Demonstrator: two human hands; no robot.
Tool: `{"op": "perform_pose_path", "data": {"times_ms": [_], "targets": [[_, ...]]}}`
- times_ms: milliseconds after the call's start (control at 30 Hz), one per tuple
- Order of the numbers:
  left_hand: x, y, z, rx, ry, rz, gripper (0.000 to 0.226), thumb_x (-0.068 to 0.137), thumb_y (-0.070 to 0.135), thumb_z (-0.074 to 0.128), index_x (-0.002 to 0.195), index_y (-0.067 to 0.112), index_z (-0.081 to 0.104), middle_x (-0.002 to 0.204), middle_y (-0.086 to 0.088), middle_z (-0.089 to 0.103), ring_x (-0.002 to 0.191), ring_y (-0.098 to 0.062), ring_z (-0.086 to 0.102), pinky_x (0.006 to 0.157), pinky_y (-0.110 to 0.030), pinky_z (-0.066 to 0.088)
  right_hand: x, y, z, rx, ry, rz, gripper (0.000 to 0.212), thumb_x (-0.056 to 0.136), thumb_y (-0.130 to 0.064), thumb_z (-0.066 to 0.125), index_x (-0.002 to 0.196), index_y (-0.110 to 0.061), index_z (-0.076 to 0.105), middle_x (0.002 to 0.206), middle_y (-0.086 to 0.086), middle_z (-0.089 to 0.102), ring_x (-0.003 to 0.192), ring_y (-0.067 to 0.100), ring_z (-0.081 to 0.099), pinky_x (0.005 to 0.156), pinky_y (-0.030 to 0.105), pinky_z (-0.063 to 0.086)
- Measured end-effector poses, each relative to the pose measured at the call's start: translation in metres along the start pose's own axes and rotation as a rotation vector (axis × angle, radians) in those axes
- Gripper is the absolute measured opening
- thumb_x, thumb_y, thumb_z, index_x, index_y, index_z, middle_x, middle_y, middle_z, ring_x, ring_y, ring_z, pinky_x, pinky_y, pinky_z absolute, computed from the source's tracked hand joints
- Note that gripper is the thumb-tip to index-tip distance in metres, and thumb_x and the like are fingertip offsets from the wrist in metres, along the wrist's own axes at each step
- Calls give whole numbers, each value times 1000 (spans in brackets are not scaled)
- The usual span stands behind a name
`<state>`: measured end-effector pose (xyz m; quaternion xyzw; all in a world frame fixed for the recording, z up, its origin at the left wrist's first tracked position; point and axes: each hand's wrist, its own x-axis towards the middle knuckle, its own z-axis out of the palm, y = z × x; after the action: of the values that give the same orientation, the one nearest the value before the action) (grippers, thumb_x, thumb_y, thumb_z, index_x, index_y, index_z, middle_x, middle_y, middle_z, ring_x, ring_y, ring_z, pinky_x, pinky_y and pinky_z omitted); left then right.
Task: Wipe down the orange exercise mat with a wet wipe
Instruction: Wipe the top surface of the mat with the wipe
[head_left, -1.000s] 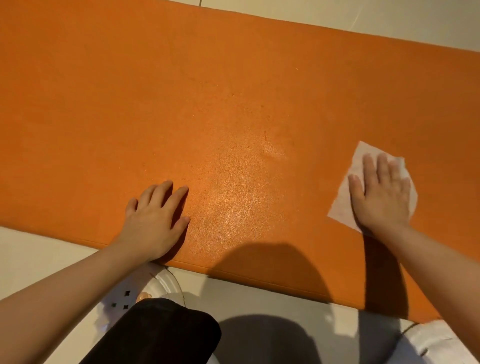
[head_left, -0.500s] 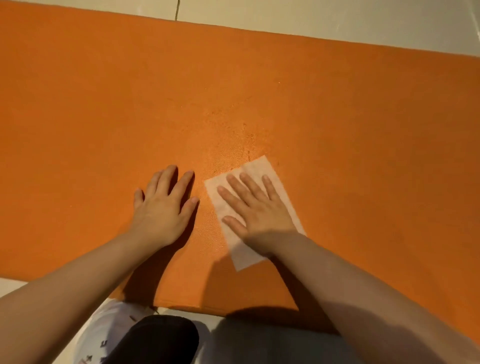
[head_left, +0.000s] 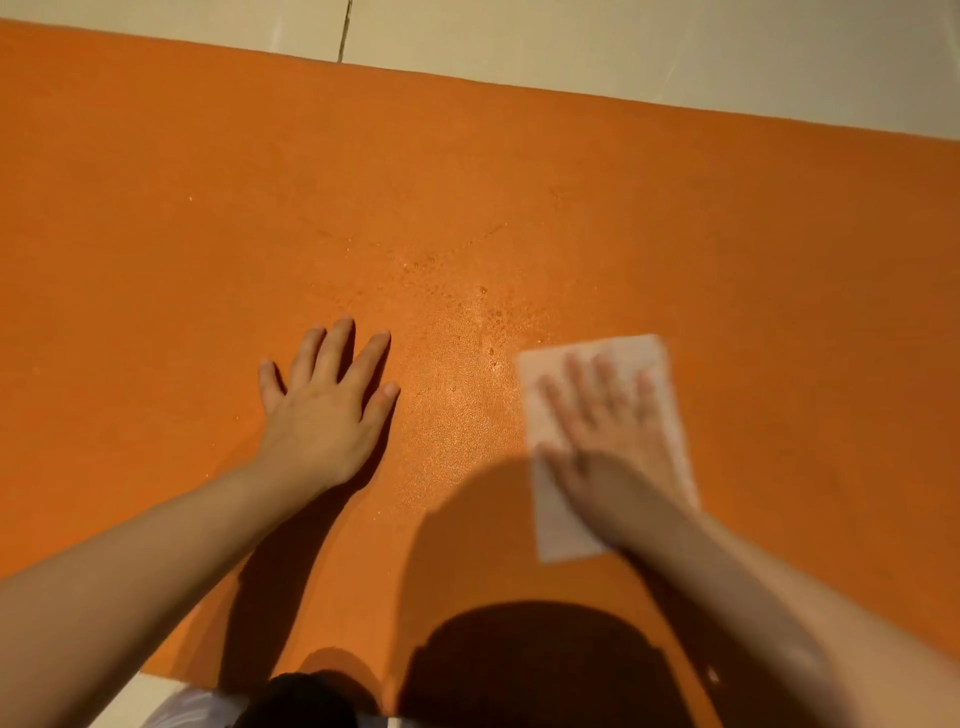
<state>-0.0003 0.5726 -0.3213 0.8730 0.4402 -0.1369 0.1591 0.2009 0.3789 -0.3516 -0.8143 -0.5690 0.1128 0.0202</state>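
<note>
Wiping is partway along, we are judging: the mat is glistening with damp beads in its middle and toward the near edge between our hands, while the stretches toward the far edge and both ends are looking dry and, as far as we can tell, are waiting their turn. We are pressing the wipe flat on the mat near its near edge under our right hand, fingers straight and spread, blurred. We are resting our left hand palm-down just left of the damp patch, fingers splayed, holding nothing.
</note>
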Motion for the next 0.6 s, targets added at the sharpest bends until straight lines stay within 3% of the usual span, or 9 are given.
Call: {"op": "perform_pose_path", "data": {"times_ms": [100, 267, 367, 467, 600], "targets": [[32, 11, -5, 45, 62, 13, 58, 102, 53, 24, 157, 38, 11, 166, 2, -1, 152, -22, -5, 116, -63, -1, 7, -50, 13, 7, -13, -269, 58, 100, -53, 29, 152, -28, 32, 160, 3, 27, 148, 27, 22, 115, 56, 11], [49, 35, 15, -78, 190, -90, 56, 102, 51, 14, 156, 37, 14, 166, 2, 3, 152, -22, -4, 114, -66, -6, 61, -26, 8, 1, -23, -290, 61, 98, -57, 24, 154, -31, 24, 162, -3, 18, 151, 21, 13, 118, 52, 4], [50, 34, 20, -53, 242, -113, 61, 97, 52, 12, 155, 37, 19, 165, 1, 10, 152, -21, 1, 115, -64, -4, 101, 22, -10, -21, -34, -160, 66, 95, -61, 12, 154, -32, 15, 163, -4, 11, 151, 20, 6, 119, 48, -3], [53, 35, 19, -46, 266, -130, 62, 96, 52, 13, 155, 36, 24, 164, 0, 15, 152, -21, 5, 115, -63, -2, 129, 88, -33, -58, -69, 97, 79, 85, -66, -4, 156, -34, 6, 165, -4, -2, 151, 18, -5, 118, 47, -8], [56, 34, 21, -31, 272, -132, 61, 96, 51, 18, 153, 33, 31, 161, -3, 24, 150, -24, 12, 115, -64, 3, 128, 134, -51, 35, -56, 414, 77, 90, -64, 1, 157, -29, 4, 165, 0, -5, 151, 22, -8, 120, 52, -5]]}}
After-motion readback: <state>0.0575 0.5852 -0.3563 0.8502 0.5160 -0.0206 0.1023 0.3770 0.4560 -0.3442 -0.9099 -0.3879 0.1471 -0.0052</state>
